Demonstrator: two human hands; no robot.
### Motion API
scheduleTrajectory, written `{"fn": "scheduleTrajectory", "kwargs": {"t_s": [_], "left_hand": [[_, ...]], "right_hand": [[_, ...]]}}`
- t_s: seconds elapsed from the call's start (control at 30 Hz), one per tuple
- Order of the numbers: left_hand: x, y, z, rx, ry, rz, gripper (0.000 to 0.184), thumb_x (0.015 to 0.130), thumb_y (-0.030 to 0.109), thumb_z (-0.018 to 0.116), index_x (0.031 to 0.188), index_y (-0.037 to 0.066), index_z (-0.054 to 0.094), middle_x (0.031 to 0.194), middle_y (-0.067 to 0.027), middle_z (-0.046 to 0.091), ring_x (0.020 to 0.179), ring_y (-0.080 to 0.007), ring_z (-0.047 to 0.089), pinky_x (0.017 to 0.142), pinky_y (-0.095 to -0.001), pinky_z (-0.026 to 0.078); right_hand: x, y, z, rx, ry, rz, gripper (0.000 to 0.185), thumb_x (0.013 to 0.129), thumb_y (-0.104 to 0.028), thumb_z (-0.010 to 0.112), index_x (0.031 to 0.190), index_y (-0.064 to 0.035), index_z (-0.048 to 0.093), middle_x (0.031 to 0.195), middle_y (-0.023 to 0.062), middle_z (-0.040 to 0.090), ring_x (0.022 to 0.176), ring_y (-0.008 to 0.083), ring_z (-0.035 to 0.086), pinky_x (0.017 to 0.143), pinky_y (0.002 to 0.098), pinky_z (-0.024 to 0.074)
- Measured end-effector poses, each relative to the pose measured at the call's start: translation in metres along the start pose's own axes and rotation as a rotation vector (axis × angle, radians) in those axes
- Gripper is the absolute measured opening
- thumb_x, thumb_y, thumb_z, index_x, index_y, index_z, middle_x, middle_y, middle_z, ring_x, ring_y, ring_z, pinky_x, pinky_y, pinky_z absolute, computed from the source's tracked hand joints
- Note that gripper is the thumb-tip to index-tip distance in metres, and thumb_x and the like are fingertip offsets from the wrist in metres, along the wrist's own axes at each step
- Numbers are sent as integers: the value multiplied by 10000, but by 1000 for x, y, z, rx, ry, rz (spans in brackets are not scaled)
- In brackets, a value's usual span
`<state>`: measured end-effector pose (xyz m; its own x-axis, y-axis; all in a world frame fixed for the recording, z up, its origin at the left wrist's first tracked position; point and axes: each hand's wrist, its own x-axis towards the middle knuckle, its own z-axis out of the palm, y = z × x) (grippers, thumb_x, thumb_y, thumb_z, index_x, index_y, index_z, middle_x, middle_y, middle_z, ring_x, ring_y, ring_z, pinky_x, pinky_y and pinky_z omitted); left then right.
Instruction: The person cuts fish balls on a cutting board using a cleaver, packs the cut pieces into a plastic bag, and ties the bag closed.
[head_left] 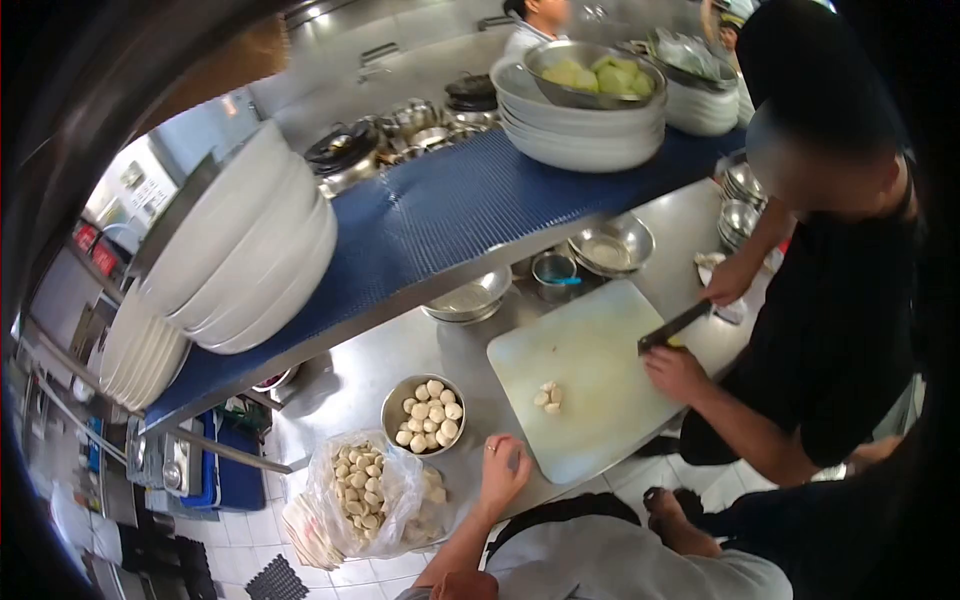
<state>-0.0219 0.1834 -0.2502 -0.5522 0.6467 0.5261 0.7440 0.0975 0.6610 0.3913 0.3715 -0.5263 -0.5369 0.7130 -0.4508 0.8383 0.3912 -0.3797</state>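
Note:
My left hand (505, 470), with a ring on one finger, rests at the counter's front edge, fingers loosely bent and apart, holding nothing. Just right of it lies a pale cutting board (590, 430) with a few cut mushroom pieces (548, 397). To its left stand a metal bowl (388, 412) of whole white mushrooms (430, 412) and a clear plastic bag (405, 480) with more mushrooms (358, 485). My right hand (668, 508) is low by my waist, away from the counter; its fingers look curled around something dark that I cannot make out.
A co-worker in black holds a knife (685, 325) over the board's right side, one hand near the blade. Above the counter runs a blue-matted shelf (440, 210) with stacked white bowls (270, 260). Metal bowls (612, 243) stand under it.

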Motion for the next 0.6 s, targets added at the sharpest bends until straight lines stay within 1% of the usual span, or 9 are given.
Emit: {"fn": "scheduleTrajectory", "kwargs": {"t_s": [0.03, 0.07, 0.1, 0.13, 0.17, 0.33, 0.4, 0.5, 0.6], "left_hand": [[-5, -8, 1, -15, -36, -3, 183, 792, -5, 656, 968, 27, 619, 1040, -151, 596, 937, -313, 600, 793, -418, 512], [-9, -16, 2, -102, -66, -193, 133, 812, 12, 658, 931, 26, 600, 965, -133, 588, 850, -271, 589, 734, -387, 500], [-10, -20, 3, -185, -103, -383, 100, 831, 28, 660, 893, 25, 581, 890, -115, 580, 764, -229, 579, 675, -356, 488], [-7, -21, 1, -218, -79, -371, 104, 859, 65, 662, 870, 23, 568, 807, -86, 573, 665, -180, 542, 620, -326, 464], [-6, -23, 1, -239, -133, -373, 104, 859, 65, 662, 870, 23, 568, 807, -86, 573, 665, -180, 542, 620, -326, 464], [-4, -18, 5, -220, -88, -421, 103, 859, 69, 663, 903, 11, 590, 810, -88, 589, 690, -188, 567, 653, -324, 483], [-6, -21, 9, -229, -78, -405, 107, 857, 68, 663, 918, 10, 597, 813, -90, 593, 696, -190, 572, 656, -323, 485], [-8, -27, 13, -214, -53, -409, 117, 852, 60, 658, 943, 6, 606, 814, -94, 595, 703, -193, 575, 654, -324, 487], [-8, -26, 14, -179, -40, -380, 111, 849, 58, 657, 935, 9, 605, 805, -95, 593, 690, -203, 574, 645, -325, 485]], "right_hand": [[2, 19, 21, -258, 68, -153, 198, 823, -202, 659, 987, -121, 735, 940, 107, 747, 776, 233, 735, 747, 355, 599], [-6, -15, -6, 59, 39, 177, 184, 843, -185, 654, 980, -88, 729, 772, 107, 738, 673, 202, 724, 673, 331, 597], [-3, -10, 2, 41, 98, 119, 191, 859, -187, 643, 978, -63, 727, 655, 102, 711, 593, 187, 707, 621, 325, 590], [-4, -2, 7, 173, 37, 213, 224, 830, -284, 634, 989, -173, 746, 1004, 222, 710, 948, 416, 676, 873, 510, 546], [-7, 0, 3, 49, 98, 82, 192, 855, -166, 637, 988, -63, 730, 668, 94, 717, 583, 189, 705, 597, 333, 589], [-13, 3, -26, -61, -90, 177, 165, 850, -168, 631, 923, -74, 745, 709, 95, 728, 618, 212, 714, 590, 363, 589], [3, 7, -26, -681, -255, -174, 203, 844, -203, 626, 937, -67, 745, 724, 107, 727, 654, 247, 721, 641, 400, 598], [21, -15, -54, -335, -192, 88, 263, 832, -242, 629, 1013, -86, 736, 815, 140, 735, 750, 296, 730, 730, 422, 600], [33, -41, -79, -145, -135, 35, 290, 827, -245, 630, 1068, -114, 724, 959, 176, 732, 885, 333, 720, 828, 421, 586]]}}
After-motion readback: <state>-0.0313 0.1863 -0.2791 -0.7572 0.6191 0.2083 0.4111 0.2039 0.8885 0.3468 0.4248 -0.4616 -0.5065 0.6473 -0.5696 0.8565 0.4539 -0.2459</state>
